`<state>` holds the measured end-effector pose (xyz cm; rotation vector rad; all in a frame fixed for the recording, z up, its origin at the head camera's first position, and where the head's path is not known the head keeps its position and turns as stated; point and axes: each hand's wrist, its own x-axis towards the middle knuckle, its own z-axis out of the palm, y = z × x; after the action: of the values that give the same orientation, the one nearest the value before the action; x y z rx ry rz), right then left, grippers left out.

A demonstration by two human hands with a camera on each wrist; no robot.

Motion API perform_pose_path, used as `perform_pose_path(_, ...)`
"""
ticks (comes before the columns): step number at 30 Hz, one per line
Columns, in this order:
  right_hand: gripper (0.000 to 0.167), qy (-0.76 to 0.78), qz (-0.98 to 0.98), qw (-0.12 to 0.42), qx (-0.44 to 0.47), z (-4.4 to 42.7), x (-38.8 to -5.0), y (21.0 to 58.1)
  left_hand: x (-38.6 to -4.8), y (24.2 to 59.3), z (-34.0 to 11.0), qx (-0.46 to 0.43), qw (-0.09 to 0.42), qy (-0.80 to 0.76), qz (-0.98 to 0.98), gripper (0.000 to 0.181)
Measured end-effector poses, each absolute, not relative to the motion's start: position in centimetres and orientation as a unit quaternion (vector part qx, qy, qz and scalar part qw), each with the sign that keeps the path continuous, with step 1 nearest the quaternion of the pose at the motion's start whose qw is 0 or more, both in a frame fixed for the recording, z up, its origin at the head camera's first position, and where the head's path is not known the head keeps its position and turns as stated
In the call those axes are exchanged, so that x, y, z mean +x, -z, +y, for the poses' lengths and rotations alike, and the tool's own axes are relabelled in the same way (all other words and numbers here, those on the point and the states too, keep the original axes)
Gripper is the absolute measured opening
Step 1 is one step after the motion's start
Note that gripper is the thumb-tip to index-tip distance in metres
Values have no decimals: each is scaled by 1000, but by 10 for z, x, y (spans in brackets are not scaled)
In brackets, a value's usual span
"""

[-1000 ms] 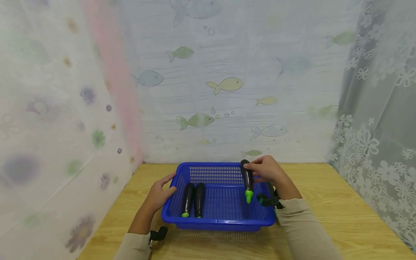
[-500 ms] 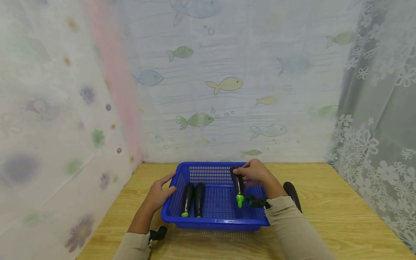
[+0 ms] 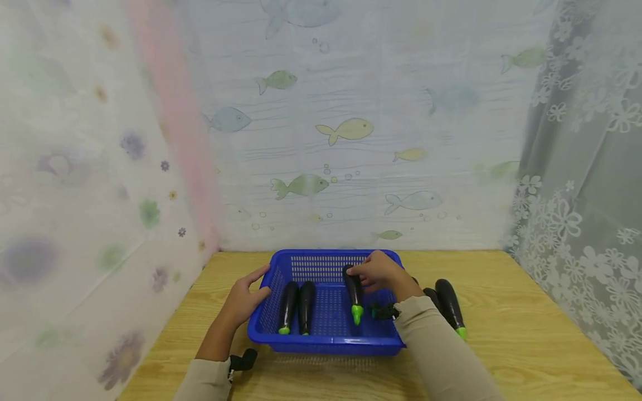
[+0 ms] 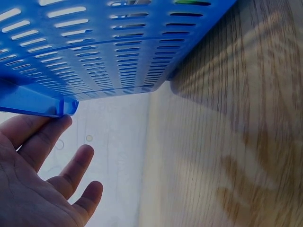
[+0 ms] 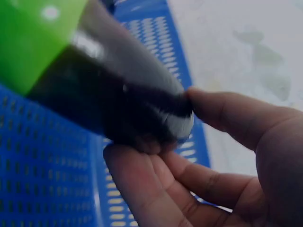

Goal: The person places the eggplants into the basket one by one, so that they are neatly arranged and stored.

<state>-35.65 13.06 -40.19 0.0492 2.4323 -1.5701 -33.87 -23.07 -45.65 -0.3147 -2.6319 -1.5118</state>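
A blue plastic basket (image 3: 331, 341) with slotted walls stands on the table. My right hand (image 3: 378, 272) pinches the thick dark end of an eggplant (image 3: 354, 291) between thumb and fingers, over the basket's right half. That eggplant's green stem end points down towards me; in the right wrist view the green cap (image 5: 38, 38) is close to the camera. Two more eggplants, one outer (image 3: 288, 307) and one inner (image 3: 306, 307), lie side by side at the basket's left. My left hand (image 3: 244, 301) rests at the left rim, its fairly straight fingertips (image 4: 61, 123) touching the rim.
On the wooden table (image 3: 516, 312), right of the basket, lies an eggplant (image 3: 450, 303) with another dark one (image 3: 432, 298) beside it, partly behind my right sleeve (image 3: 441, 345). A fish-patterned curtain (image 3: 351, 167) hangs behind the table.
My right hand has carried the eggplant leftwards and slightly lower within the basket. Eggplants on the table at right have come into sight from behind the arm. My left hand stays put.
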Motion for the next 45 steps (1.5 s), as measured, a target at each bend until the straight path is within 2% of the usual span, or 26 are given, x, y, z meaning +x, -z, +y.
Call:
perform_pose_path(5, 38, 526, 840, 131, 22, 126, -359, 408, -341, 458, -232, -108, 48, 487, -866, 63)
perform_pose_path(18, 52, 539, 825, 167, 34, 118, -363, 414, -341, 460, -232, -111, 48, 487, -865, 64)
perform_pose_path(27, 47, 554, 812, 180, 43, 112, -368, 419, -341, 461, -232, -109, 48, 489, -864, 64)
perform_pose_path(35, 51, 559, 806, 191, 39, 106, -366, 420, -341, 459, -232, -104, 47, 484, -867, 64)
perform_pose_path(45, 37, 554, 810, 191, 30, 98, -364, 420, -340, 459, -233, -108, 46, 485, -866, 63)
